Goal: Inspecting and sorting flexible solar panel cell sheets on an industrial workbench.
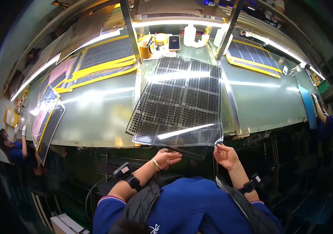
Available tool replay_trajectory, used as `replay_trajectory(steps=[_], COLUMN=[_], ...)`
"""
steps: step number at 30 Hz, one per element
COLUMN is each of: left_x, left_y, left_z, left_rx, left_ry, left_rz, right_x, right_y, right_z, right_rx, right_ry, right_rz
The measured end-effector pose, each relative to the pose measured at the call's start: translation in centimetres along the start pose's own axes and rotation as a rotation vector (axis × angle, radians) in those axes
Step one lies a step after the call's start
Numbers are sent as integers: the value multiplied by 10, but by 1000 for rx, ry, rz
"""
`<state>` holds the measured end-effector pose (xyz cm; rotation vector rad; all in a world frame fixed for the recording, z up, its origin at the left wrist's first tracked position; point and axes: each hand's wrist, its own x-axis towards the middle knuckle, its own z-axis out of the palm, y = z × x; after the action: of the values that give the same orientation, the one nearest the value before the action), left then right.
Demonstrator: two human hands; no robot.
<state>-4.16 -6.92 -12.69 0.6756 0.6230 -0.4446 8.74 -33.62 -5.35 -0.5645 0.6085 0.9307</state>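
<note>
In front of me a large glossy transparent film sheet (182,105) printed with a dark grid of small patterns lies over the glass-topped table and reaches past its near edge. Under it, a second patterned sheet (133,124) shows at the left, slightly turned. My right hand (225,156) pinches the near right corner of the film sheet between thumb and fingers. Just below the near edge, my left hand (168,158) is palm up with its fingers loosely extended, next to the film; whether its fingertips touch it I cannot tell.
Yellow-edged dark sheets (104,58) are stacked at the far left, and more yellow-edged sheets (252,56) at the right. A brown cup (146,50), a phone (174,43) and a white bottle (190,36) stand at the back. Co-workers (12,146) work at both sides.
</note>
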Motion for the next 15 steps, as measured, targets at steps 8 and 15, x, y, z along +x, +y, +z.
replay_trajectory(steps=[8,15], left_x=[-26,-33], left_y=[10,16], left_z=[90,103], left_rx=[264,334], left_ry=[-137,-7], left_rz=[104,268], right_x=[-9,-16], right_y=[24,27], right_z=[31,55], right_rx=[-463,-647], right_ry=[-96,-40], right_rz=[63,-38])
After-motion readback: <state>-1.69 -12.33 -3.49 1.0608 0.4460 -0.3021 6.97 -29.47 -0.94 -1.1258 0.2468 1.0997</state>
